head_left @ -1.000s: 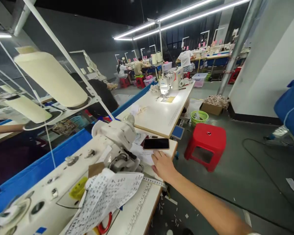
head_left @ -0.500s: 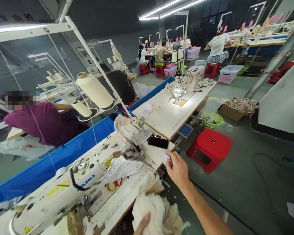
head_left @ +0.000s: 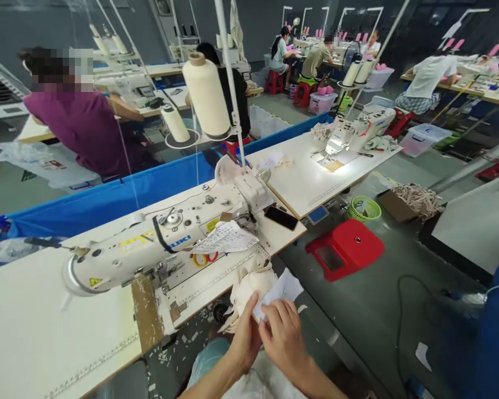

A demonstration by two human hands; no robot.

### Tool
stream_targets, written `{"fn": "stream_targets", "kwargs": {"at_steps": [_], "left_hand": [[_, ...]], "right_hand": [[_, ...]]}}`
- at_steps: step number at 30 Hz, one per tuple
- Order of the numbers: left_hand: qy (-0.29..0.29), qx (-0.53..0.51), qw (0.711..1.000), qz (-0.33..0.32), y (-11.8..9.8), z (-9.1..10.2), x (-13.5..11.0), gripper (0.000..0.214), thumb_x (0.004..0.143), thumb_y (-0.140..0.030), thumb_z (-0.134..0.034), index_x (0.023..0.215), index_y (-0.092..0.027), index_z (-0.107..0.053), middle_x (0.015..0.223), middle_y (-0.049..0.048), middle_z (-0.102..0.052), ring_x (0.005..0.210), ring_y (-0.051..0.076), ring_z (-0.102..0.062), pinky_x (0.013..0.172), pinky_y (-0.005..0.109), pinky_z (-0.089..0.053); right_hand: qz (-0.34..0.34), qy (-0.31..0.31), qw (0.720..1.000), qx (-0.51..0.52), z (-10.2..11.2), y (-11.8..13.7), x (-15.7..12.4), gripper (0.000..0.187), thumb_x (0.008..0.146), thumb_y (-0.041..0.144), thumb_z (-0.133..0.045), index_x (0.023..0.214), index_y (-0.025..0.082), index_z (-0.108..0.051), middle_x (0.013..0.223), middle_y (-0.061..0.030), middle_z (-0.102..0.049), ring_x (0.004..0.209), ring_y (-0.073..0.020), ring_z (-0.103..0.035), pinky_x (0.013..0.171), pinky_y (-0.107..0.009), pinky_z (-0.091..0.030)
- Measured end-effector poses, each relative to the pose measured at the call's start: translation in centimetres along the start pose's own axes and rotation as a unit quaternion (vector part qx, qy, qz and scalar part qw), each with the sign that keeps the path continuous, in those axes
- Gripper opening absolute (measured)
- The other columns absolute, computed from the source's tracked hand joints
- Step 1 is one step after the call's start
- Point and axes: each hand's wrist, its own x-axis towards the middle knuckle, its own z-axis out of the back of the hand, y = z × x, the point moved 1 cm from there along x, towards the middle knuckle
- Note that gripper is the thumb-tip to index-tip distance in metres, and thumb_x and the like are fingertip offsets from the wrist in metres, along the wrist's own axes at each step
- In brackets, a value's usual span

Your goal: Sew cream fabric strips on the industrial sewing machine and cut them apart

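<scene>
My left hand (head_left: pixel 246 332) is closed on a bunched bundle of cream fabric (head_left: pixel 249 288), its thumb lying along the near side. A white sheet, perhaps paper (head_left: pixel 286 288), lies against the bundle, pinched in the fingers of my right hand (head_left: pixel 285 330). Both hands are close together over my lap, just off the table's front edge. Behind them stands a white sewing machine (head_left: pixel 149 249), with a printed paper (head_left: pixel 224 238) draped on it. A dark phone (head_left: pixel 281 217) rests on the table to the machine's right.
A red stool (head_left: pixel 349 249) stands on the floor at right, near a green basket (head_left: pixel 364 208). A second sewing machine (head_left: pixel 357 130) is on the adjoining table. Thread cones (head_left: pixel 208 94) rise behind the machine. A blue cloth trough (head_left: pixel 108 208) runs behind; several people sit beyond.
My right hand has come from beside the phone down to the fabric bundle, bringing the white sheet against it. My left hand and bundle show more fully as the view has shifted.
</scene>
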Motion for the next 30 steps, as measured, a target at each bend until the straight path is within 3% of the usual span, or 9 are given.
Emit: {"fn": "stream_targets", "kwargs": {"at_steps": [5,10,13,16,20,23,26,28,30], "left_hand": [[-0.03,0.042,0.998,-0.03,-1.6,2.0,-0.3,0.037,0.058,-0.04,-0.093,0.068,-0.014,-0.068,0.069,0.0047,-0.071,0.084,0.026,-0.072,0.086,0.035,-0.057],[-0.046,-0.055,0.997,-0.014,-3.3,3.9,-0.4,0.05,0.063,-0.031,-0.089,0.105,-0.012,-0.071,0.104,0.0127,-0.077,0.105,0.032,-0.07,0.1,0.041,-0.053],[-0.045,-0.084,0.995,-0.009,-4.4,4.7,-0.7,0.06,0.065,-0.028,-0.088,0.119,-0.012,-0.067,0.114,0.0147,-0.075,0.113,0.034,-0.067,0.105,0.043,-0.05],[-0.021,-0.073,0.997,-0.01,-5.1,5.0,-0.9,0.065,0.063,-0.029,-0.09,0.122,-0.015,-0.067,0.115,0.0126,-0.075,0.117,0.032,-0.066,0.103,0.038,-0.051],[0.033,-0.016,0.999,-0.014,-5.3,4.7,-0.8,0.057,0.066,-0.038,-0.089,0.116,-0.019,-0.07,0.109,0.0097,-0.076,0.118,0.033,-0.064,0.1,0.039,-0.051],[0.075,0.031,0.996,-0.031,-4.4,4.4,-0.3,0.061,0.065,-0.05,-0.086,0.115,-0.019,-0.07,0.111,0.0103,-0.075,0.121,0.034,-0.062,0.104,0.043,-0.048],[0.097,0.135,0.985,-0.057,-2.8,4.1,0.4,0.066,0.069,-0.062,-0.078,0.119,-0.019,-0.069,0.116,0.0103,-0.074,0.121,0.033,-0.06,0.109,0.044,-0.043],[0.111,0.252,0.958,-0.082,-2.0,3.6,0.6,0.066,0.076,-0.066,-0.07,0.121,-0.018,-0.068,0.113,0.01,-0.074,0.115,0.032,-0.062,0.111,0.045,-0.04],[0.127,0.38,0.908,-0.123,-1.5,2.7,0.3,0.06,0.084,-0.064,-0.063,0.123,-0.019,-0.069,0.109,0.0098,-0.075,0.113,0.031,-0.063,0.113,0.044,-0.037]], "right_hand": [[-0.007,0.038,0.996,0.075,-0.1,0.6,1.6,0.01,0.091,0.014,-0.052,0.087,0.023,-0.049,0.077,-0.0017,-0.058,0.073,-0.0209,-0.057,0.07,-0.037,-0.05],[-0.069,0.021,0.99,0.124,-0.2,-1.4,2.2,0.014,0.1,0.021,-0.047,0.109,0.022,-0.058,0.106,-0.0083,-0.064,0.101,-0.0219,-0.063,0.088,-0.038,-0.055],[-0.11,0.082,0.983,0.123,-2.3,-1.9,1.0,0.036,0.102,0.03,-0.048,0.137,0.023,-0.051,0.135,-0.0139,-0.059,0.125,-0.0248,-0.058,0.1,-0.041,-0.053],[-0.16,0.152,0.958,0.185,-4.9,-1.6,-1.0,0.052,0.103,0.036,-0.046,0.152,0.025,-0.035,0.145,-0.0154,-0.054,0.133,-0.0251,-0.055,0.102,-0.04,-0.054],[-0.261,0.206,0.896,0.295,-6.2,-1.3,-2.0,0.063,0.101,0.05,-0.047,0.157,0.026,-0.029,0.151,-0.0152,-0.05,0.138,-0.0276,-0.049,0.109,-0.042,-0.047],[-0.335,0.235,0.827,0.386,-5.2,-1.6,-1.4,0.071,0.096,0.063,-0.05,0.156,0.028,-0.033,0.153,-0.012,-0.047,0.141,-0.0278,-0.045,0.115,-0.041,-0.039],[-0.362,0.272,0.76,0.466,-3.3,-2.8,-0.8,0.071,0.089,0.07,-0.058,0.146,0.029,-0.05,0.144,-0.0093,-0.057,0.138,-0.0292,-0.047,0.116,-0.042,-0.037],[-0.371,0.317,0.718,0.496,-2.0,-4.4,-0.8,0.069,0.082,0.071,-0.065,0.135,0.027,-0.062,0.133,-0.0105,-0.065,0.131,-0.0322,-0.054,0.112,-0.045,-0.04],[-0.376,0.359,0.692,0.501,-0.8,-6.3,-1.0,0.069,0.075,0.068,-0.074,0.125,0.021,-0.068,0.123,-0.0128,-0.069,0.122,-0.0346,-0.059,0.107,-0.047,-0.043]]}}
